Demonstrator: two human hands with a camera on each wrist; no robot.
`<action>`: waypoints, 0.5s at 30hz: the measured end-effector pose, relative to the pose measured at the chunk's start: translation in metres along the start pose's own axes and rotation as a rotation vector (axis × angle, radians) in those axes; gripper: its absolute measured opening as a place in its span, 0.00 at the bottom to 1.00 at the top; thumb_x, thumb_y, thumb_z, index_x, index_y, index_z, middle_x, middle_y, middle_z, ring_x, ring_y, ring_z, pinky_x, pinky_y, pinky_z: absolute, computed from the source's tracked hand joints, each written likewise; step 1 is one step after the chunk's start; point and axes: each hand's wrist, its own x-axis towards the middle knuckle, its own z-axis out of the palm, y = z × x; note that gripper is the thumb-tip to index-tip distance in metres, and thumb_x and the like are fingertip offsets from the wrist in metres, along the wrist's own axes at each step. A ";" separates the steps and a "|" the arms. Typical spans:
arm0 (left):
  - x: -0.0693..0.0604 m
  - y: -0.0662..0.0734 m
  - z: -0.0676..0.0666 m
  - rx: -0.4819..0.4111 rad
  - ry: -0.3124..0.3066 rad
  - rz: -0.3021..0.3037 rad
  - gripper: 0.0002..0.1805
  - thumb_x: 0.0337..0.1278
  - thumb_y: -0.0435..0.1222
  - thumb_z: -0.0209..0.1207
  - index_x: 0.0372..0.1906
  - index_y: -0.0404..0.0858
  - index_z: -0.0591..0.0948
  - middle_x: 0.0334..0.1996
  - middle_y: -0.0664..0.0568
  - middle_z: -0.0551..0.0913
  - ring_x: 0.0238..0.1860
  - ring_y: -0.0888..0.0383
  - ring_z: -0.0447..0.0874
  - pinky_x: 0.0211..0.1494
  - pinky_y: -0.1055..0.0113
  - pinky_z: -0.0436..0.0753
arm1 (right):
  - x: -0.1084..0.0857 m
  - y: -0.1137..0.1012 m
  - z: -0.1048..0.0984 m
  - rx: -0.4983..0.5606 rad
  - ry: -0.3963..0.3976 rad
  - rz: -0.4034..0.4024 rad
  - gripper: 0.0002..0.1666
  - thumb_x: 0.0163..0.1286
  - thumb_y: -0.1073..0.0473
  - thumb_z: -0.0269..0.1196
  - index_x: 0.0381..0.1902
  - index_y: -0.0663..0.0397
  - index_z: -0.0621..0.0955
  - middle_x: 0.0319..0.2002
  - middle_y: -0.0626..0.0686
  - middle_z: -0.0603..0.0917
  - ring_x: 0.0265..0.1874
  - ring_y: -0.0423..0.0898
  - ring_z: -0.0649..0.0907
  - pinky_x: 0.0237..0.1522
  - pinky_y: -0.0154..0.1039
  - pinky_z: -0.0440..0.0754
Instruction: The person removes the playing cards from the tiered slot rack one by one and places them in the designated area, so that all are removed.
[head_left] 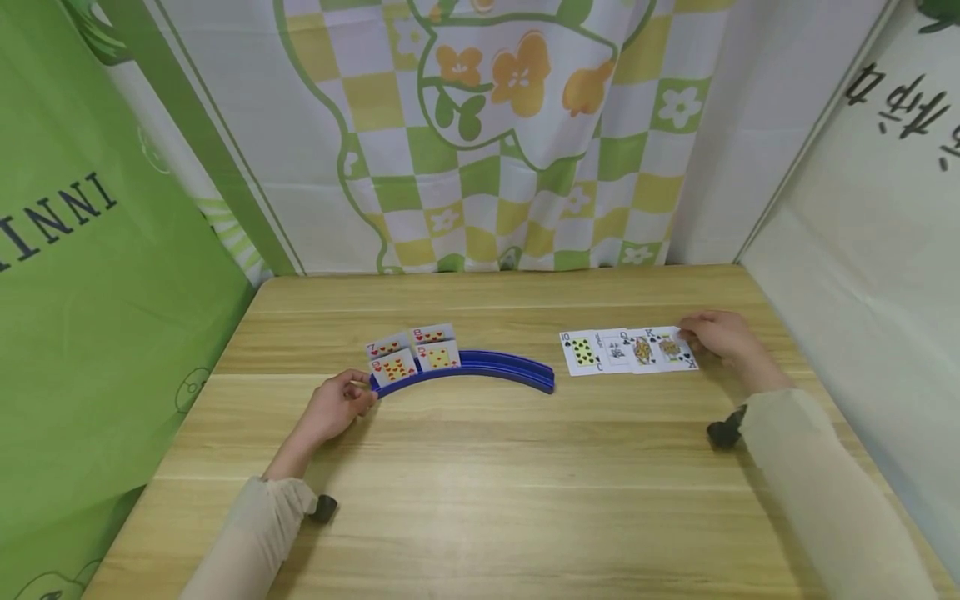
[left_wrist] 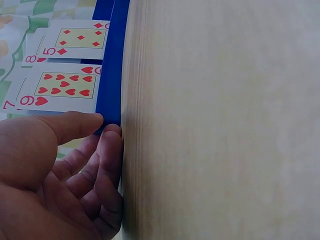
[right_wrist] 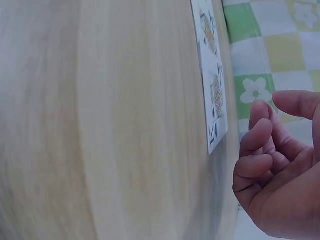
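Observation:
A curved blue card holder (head_left: 495, 364) lies on the table with several red-suited cards standing in its left half. Among them are the nine of hearts (left_wrist: 65, 86) and the five of diamonds (left_wrist: 80, 41), with a seven and an eight behind. My left hand (head_left: 337, 406) pinches the holder's left end between thumb and fingers. To the right, a ten (head_left: 581, 352), jack, queen and king (head_left: 670, 348) in black suits lie face up in an overlapping row. Over the king's right edge is my right hand (head_left: 718, 335), fingers loosely bent, nothing visible between thumb and fingertips (right_wrist: 259, 107).
The wooden table (head_left: 480, 492) runs back to a patterned curtain (head_left: 510, 208). A green cloth (head_left: 112, 250) hangs on the left and a pale cloth (head_left: 862, 275) on the right. A dark device sits at each wrist.

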 end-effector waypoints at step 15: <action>0.001 -0.003 0.001 0.002 0.002 0.016 0.19 0.65 0.37 0.61 0.56 0.31 0.76 0.37 0.42 0.88 0.27 0.61 0.80 0.31 0.67 0.76 | -0.009 -0.020 0.012 0.075 -0.092 -0.022 0.29 0.79 0.51 0.50 0.66 0.68 0.70 0.33 0.34 0.82 0.33 0.35 0.79 0.32 0.32 0.76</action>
